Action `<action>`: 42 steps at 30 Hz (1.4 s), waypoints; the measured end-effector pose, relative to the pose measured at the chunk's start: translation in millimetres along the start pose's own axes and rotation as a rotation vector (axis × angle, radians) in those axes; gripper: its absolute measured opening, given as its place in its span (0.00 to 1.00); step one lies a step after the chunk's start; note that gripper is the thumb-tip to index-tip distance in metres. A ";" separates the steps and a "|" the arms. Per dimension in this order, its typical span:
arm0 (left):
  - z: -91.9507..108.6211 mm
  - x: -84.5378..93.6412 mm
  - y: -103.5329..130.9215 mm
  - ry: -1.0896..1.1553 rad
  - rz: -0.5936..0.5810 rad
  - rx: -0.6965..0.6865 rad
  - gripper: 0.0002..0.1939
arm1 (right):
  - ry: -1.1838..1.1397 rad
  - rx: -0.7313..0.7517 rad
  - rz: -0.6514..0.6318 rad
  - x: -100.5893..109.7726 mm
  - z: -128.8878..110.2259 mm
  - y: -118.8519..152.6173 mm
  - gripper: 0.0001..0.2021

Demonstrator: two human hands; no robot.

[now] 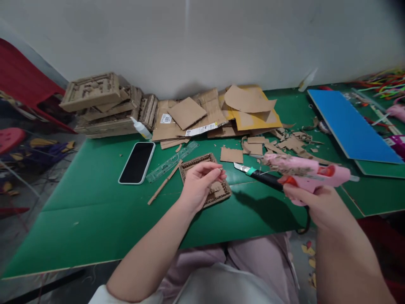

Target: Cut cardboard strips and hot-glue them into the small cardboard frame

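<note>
My right hand is wrapped round a pink hot glue gun, raised over the table with its nozzle to the left; brown residue coats its front. My left hand hovers above a small cardboard tray with corrugated walls and cardboard pieces inside. Its thumb and fingertips are pinched together, and what they hold, if anything, is too small to make out. The hand hides part of the tray. A utility knife with a black and green handle lies between the tray and the glue gun, its blade out.
A phone, clear ruler and cardboard strip lie at left. Behind are stacked cardboard trays, a glue bottle, cardboard sheets and scraps. A blue board occupies the right side of the green table.
</note>
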State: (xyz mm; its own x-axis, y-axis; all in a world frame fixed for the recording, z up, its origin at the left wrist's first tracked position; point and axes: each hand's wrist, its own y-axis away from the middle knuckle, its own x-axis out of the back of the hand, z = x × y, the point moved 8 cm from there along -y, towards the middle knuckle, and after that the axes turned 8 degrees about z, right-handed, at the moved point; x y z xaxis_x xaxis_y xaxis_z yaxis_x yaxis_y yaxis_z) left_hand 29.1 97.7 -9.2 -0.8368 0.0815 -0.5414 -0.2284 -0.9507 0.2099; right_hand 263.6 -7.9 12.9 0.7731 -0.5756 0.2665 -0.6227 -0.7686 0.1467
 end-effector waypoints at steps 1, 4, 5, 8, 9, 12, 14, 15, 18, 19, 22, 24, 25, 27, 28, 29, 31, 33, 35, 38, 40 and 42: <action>0.3 -0.2 0.1 0.001 0.001 -0.003 0.08 | 0.047 0.013 -0.005 -3.6 -2.6 5.6 0.12; 1.5 -0.5 0.5 0.000 0.001 -0.023 0.08 | 0.145 0.118 -0.083 -18.2 -15.3 19.9 0.12; 1.4 -0.4 0.5 -0.003 0.001 -0.026 0.08 | 0.165 0.156 -0.106 -22.4 -19.5 23.4 0.12; 0.5 0.5 0.7 -0.018 0.007 -0.027 0.09 | 0.198 0.228 -0.137 -29.8 -27.4 29.2 0.10; 0.5 0.6 0.8 -0.021 0.006 -0.029 0.09 | 0.201 0.242 -0.141 -31.4 -28.6 30.1 0.10; 1.0 0.1 1.3 -0.019 -0.001 -0.036 0.09 | 0.192 0.256 -0.157 -35.0 -28.9 32.0 0.10; 1.2 -0.6 1.8 -0.015 -0.007 -0.035 0.09 | 0.176 0.244 -0.157 -35.8 -27.3 32.7 0.11; 1.4 -0.7 1.9 -0.015 -0.006 -0.034 0.09 | 0.167 0.235 -0.156 -36.0 -26.5 33.0 0.11; 2.2 -0.7 1.9 -0.026 0.000 -0.040 0.10 | 0.166 0.222 -0.149 -36.3 -25.7 33.5 0.10; 2.4 -0.7 1.8 -0.033 0.003 -0.044 0.10 | 0.171 0.222 -0.147 -36.6 -26.0 33.6 0.10; 2.5 0.1 1.5 -0.056 0.015 -0.045 0.11 | 0.179 0.224 -0.149 -38.2 -27.5 33.9 0.08; 2.1 0.6 1.4 -0.064 0.021 -0.039 0.11 | 0.176 0.221 -0.149 -39.1 -28.1 34.1 0.07; 1.9 0.7 1.4 -0.066 0.020 -0.036 0.11 | 0.175 0.216 -0.146 -39.3 -28.1 34.1 0.07; 2.0 0.5 1.5 -0.070 0.014 -0.037 0.11 | 0.180 0.204 -0.139 -39.0 -27.7 34.0 0.06; 2.2 0.3 1.6 -0.073 0.011 -0.039 0.11 | 0.185 0.199 -0.138 -39.0 -27.4 33.9 0.06; 2.5 0.2 1.7 -0.073 0.010 -0.043 0.11 | 0.191 0.194 -0.138 -38.9 -27.0 33.8 0.06; 2.9 0.1 1.8 -0.071 0.012 -0.046 0.11 | 0.199 0.186 -0.143 -38.9 -26.1 33.5 0.06; 3.0 -0.1 2.0 -0.065 0.012 -0.046 0.11 | 0.193 0.185 -0.147 -39.0 -25.6 33.0 0.06; 2.9 -0.5 2.0 -0.063 0.009 -0.045 0.10 | 0.188 0.188 -0.148 -38.9 -25.2 32.5 0.06; 2.5 -0.5 1.8 -0.065 0.005 -0.049 0.09 | 0.192 0.189 -0.152 -39.3 -24.2 32.2 0.05; 2.3 0.0 1.6 -0.066 0.004 -0.051 0.09 | 0.189 0.193 -0.149 -39.4 -24.3 32.4 0.05; 2.5 0.1 1.7 -0.063 0.000 -0.053 0.09 | 0.183 0.195 -0.137 -38.9 -24.8 32.8 0.05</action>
State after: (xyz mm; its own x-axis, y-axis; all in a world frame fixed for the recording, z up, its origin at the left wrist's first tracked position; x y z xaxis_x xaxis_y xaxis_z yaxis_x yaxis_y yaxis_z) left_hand 27.4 96.9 -6.9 -0.8667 0.0983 -0.4891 -0.2029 -0.9651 0.1656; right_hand 210.1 -3.7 31.0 0.8031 -0.4162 0.4264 -0.4653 -0.8851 0.0125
